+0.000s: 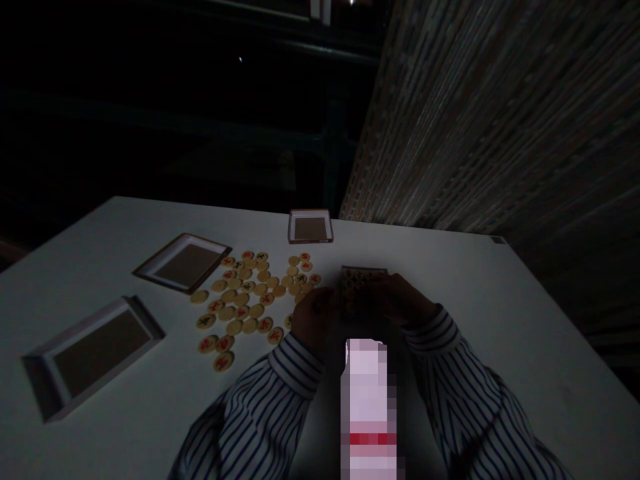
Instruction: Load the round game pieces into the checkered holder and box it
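A small open box with round xiangqi pieces inside stands in front of me, deep in shadow. My left hand is at its left side, closed with the fingers curled. Whatever lies in that hand is too dark to name. From the right, my right hand reaches over the box, and its fingertips are lost in the dark among the pieces. Loose wooden xiangqi pieces, some showing red or black characters and some blank side up, are spread over the table to the left of my left hand.
All of this is on a white table. An open tray-like box sits at the left, a shallow lid behind it, and a smaller one by the far edge. A slatted curtain hangs beyond the right side.
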Demonstrator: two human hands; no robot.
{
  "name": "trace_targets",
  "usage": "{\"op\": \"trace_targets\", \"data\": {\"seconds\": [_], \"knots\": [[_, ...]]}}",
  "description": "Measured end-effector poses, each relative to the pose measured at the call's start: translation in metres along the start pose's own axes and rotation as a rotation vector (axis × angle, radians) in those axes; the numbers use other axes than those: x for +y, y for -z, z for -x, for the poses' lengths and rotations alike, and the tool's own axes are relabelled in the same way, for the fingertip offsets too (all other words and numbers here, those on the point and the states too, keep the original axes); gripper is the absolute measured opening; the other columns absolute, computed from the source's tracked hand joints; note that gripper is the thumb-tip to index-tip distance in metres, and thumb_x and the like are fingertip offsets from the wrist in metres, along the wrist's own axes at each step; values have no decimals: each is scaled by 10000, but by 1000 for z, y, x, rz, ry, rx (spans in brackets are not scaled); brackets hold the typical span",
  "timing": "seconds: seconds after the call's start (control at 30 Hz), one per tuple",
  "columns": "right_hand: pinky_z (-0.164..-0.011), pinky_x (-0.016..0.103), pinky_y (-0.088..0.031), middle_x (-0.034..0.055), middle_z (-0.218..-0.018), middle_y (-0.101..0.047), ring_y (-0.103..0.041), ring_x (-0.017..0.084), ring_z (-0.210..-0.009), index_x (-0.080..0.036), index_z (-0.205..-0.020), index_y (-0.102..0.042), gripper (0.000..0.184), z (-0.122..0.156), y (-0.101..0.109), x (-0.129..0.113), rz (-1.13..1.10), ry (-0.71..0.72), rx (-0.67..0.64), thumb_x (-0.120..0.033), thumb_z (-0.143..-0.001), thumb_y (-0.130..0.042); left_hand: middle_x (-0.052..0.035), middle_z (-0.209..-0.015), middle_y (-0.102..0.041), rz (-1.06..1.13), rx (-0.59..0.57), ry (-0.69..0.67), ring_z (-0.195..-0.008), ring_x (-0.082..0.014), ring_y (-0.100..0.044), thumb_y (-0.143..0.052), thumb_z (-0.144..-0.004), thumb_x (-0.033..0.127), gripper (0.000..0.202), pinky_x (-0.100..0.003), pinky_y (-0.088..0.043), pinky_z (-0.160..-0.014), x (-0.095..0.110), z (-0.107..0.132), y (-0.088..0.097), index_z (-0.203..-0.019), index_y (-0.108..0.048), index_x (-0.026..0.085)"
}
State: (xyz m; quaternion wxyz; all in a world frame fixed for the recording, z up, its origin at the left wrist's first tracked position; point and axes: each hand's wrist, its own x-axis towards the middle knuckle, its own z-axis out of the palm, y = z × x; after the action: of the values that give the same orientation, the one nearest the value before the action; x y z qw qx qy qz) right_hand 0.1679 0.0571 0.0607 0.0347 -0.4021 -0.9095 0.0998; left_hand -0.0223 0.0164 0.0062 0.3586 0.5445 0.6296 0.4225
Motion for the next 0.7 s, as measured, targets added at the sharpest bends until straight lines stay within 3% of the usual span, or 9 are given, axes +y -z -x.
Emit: {"op": "trace_targets", "data": {"seconds": [0.37, 0.7], "knots": [[-689, 279, -420, 81, -897, -644, -576, 173, -838, -177, -884, -620, 176, 0, 5, -5, 87, -32, -49, -261, -836, -473, -65, -821, -693, 36, -6, 8, -748, -176, -643, -536, -730, 336, 263, -288, -523, -662, 4, 2, 1, -895, -636, 157], [-763, 302, -414, 68, -873, -646, -570, 162, -844, -173, -879, -615, 190, -6, 0, -9, -18, 96, 113, -292, -848, -470, -58, -821, -694, 36, 15, 17, -757, -177, -644, -538, -726, 333, 248, -288, -520, -669, 9, 3, 2, -876, -639, 163]]}}
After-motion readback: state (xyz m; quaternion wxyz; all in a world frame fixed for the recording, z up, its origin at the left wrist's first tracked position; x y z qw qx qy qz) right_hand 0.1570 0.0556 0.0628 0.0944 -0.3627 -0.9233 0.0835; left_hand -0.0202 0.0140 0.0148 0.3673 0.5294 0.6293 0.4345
